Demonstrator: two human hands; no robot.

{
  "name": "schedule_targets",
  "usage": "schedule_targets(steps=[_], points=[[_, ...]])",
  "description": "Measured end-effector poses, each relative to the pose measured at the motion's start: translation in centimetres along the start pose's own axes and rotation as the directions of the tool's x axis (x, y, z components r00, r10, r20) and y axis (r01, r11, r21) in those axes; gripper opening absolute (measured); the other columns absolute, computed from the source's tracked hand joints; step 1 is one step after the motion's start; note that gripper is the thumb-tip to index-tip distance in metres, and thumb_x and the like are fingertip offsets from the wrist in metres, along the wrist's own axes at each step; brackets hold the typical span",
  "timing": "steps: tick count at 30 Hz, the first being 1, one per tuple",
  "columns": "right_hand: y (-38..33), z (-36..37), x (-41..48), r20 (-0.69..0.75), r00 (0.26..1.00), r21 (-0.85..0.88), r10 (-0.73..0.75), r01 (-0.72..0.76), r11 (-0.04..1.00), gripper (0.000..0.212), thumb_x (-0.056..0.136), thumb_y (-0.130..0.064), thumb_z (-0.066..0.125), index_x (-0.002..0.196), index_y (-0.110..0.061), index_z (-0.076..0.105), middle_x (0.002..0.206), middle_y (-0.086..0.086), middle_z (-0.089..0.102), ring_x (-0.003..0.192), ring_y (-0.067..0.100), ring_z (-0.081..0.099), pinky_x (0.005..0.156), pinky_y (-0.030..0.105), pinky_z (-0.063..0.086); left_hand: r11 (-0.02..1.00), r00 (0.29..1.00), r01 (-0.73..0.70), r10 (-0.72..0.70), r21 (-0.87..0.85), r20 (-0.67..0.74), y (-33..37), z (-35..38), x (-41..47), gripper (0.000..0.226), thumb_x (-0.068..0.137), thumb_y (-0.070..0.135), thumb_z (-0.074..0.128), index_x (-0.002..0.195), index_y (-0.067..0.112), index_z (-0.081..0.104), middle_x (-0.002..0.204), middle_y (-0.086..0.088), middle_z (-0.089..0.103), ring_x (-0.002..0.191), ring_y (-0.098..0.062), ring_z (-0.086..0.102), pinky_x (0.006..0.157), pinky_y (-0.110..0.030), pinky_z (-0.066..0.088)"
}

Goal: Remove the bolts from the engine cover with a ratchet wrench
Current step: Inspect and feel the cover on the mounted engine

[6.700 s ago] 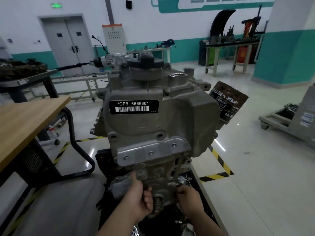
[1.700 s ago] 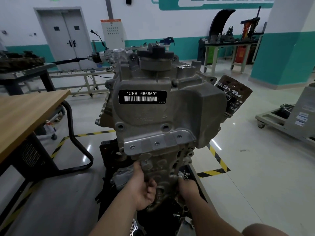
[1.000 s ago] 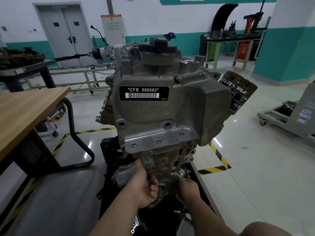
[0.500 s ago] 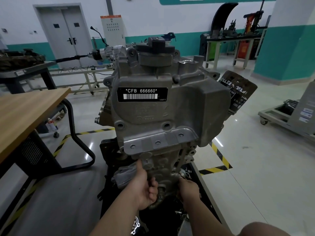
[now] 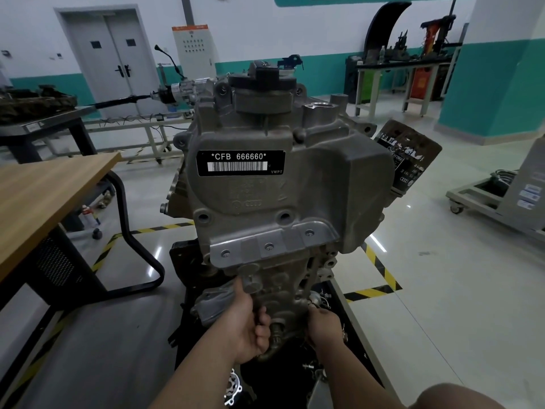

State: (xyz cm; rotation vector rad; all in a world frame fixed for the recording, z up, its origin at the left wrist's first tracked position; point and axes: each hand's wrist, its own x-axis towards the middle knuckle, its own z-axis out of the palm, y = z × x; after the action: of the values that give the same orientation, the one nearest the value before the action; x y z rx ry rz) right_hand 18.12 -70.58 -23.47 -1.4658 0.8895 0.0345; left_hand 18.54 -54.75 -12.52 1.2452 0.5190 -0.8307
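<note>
Engine cover: dull grey metal. Label: black, white lettering, white barcode. Table: pale wood-grain top, black frame. Floor: glossy pale grey; tape striped yellow-black. Wall: white above, teal band below. Doors: grey.

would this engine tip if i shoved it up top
Probably barely moves: the engine is bulky cast metal, likely very heavy. It stands tall over a narrow black stand, so a hard high shove might rock it.
</note>
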Motion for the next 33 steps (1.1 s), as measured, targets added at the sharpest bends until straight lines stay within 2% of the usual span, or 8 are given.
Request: schedule_targets(steps=[8, 13, 20, 24, 28, 29, 31, 33], points=[[-0.1, -0.3, -0.2, 0.043, 0.999, 0.105, 0.032, -0.037, 0.994, 0.024, 0.094, -0.020, 0.058, 0.082, 0.000, 0.067, 0.067, 0.011, 0.061, 0.062, 0.024, 0.056, 0.060, 0.032, 0.045, 0.998, 0.999, 0.053, -0.053, 0.023, -0.003, 0.2, 0.0, -0.1, 0.059, 0.093, 0.070, 0.020, 0.072, 0.019, 0.040, 0.053, 0.004, 0.033, 0.034, -0.009, 0.022, 0.038, -0.014, 0.022], [-0.7, -0.2, -0.2, 0.049, 0.987, 0.100, 0.150, -0.155, 0.983, 0.032, 0.097, -0.026, 0.053, 0.077, -0.003, 0.063, 0.067, 0.012, 0.059, 0.058, 0.024, 0.056, 0.050, 0.027, 0.040, 0.998, 0.999, 0.041, -0.041, -0.037, 0.007, 0.3, 0.0, 0.0, 0.066, 0.088, 0.076, 0.016, 0.073, 0.017, 0.041, 0.052, 0.004, 0.032, 0.033, -0.009, 0.022, 0.037, -0.014, 0.023], [-0.5, 0.0, -0.2, 0.028, 0.992, 0.075, 0.122, -0.124, 0.989, 0.037, 0.098, -0.019, 0.051, 0.063, -0.008, 0.056, 0.055, 0.009, 0.052, 0.053, 0.024, 0.048, 0.056, 0.032, 0.040, 0.999, 0.999, 0.053, -0.053, 0.011, 0.005, 0.5, -0.3, -0.5, 0.063, 0.089, 0.075, 0.019, 0.074, 0.018, 0.041, 0.051, 0.005, 0.033, 0.033, -0.008, 0.022, 0.036, -0.014, 0.023], [-0.5, -0.3, -0.1, 0.020, 0.996, 0.087, 0.082, -0.083, 0.993, 0.049, 0.090, -0.012, 0.061, 0.041, -0.012, 0.055, 0.042, 0.006, 0.049, 0.050, 0.024, 0.047, 0.054, 0.032, 0.037, 0.998, 0.998, 0.053, -0.054, -0.039, -0.027, 0.5, -0.1, -0.2, 0.060, 0.095, 0.067, 0.021, 0.073, 0.016, 0.043, 0.050, 0.004, 0.033, 0.031, -0.008, 0.022, 0.035, -0.012, 0.021], [-1.8, -1.4, -3.8, 0.057, 0.998, -0.028, -0.013, 0.015, 0.999, 0.019, 0.092, -0.012, 0.059, 0.076, -0.004, 0.065, 0.061, 0.004, 0.059, 0.055, 0.018, 0.054, 0.060, 0.032, 0.049, 0.998, 0.998, 0.036, -0.038, -0.041, -0.045, 0.4, 0.1, 0.2, 0.059, 0.099, 0.060, 0.026, 0.067, 0.015, 0.044, 0.048, 0.004, 0.033, 0.029, -0.008, 0.021, 0.037, -0.011, 0.020], [-3.1, -2.2, -5.1, 0.088, 0.992, -0.176, -0.092, 0.107, 0.979, 0.017, 0.094, -0.015, 0.056, 0.088, -0.002, 0.066, 0.069, 0.003, 0.059, 0.062, 0.018, 0.055, 0.066, 0.033, 0.049, 0.998, 0.998, 0.033, -0.035, -0.045, -0.047, 0.4, 0.1, 0.2, 0.059, 0.099, 0.060, 0.026, 0.065, 0.014, 0.043, 0.048, 0.004, 0.032, 0.029, -0.008, 0.021, 0.037, -0.011, 0.020], [-6.6, -5.5, -9.4, 0.363, 0.899, -0.526, -0.245, 0.415, 0.743, 0.020, 0.096, -0.026, 0.049, 0.097, -0.015, 0.066, 0.079, -0.004, 0.057, 0.074, 0.013, 0.056, 0.071, 0.027, 0.047, 0.999, 0.998, 0.024, -0.026, -0.031, -0.062, 0.3, 0.0, 0.3, 0.061, 0.097, 0.063, 0.027, 0.063, 0.015, 0.044, 0.048, 0.004, 0.032, 0.029, -0.008, 0.021, 0.038, -0.010, 0.019], [-11.4, -8.7, -15.5, 0.590, 0.767, -0.634, -0.252, 0.633, 0.444, 0.026, 0.092, -0.040, 0.046, 0.071, -0.036, 0.061, 0.070, -0.015, 0.054, 0.069, 0.001, 0.054, 0.063, 0.018, 0.041, 1.000, 0.998, 0.012, -0.013, -0.017, -0.063, 0.3, 0.1, 0.1, 0.067, 0.092, 0.071, 0.027, 0.060, 0.015, 0.043, 0.047, 0.003, 0.033, 0.028, -0.008, 0.021, 0.038, -0.009, 0.018]])
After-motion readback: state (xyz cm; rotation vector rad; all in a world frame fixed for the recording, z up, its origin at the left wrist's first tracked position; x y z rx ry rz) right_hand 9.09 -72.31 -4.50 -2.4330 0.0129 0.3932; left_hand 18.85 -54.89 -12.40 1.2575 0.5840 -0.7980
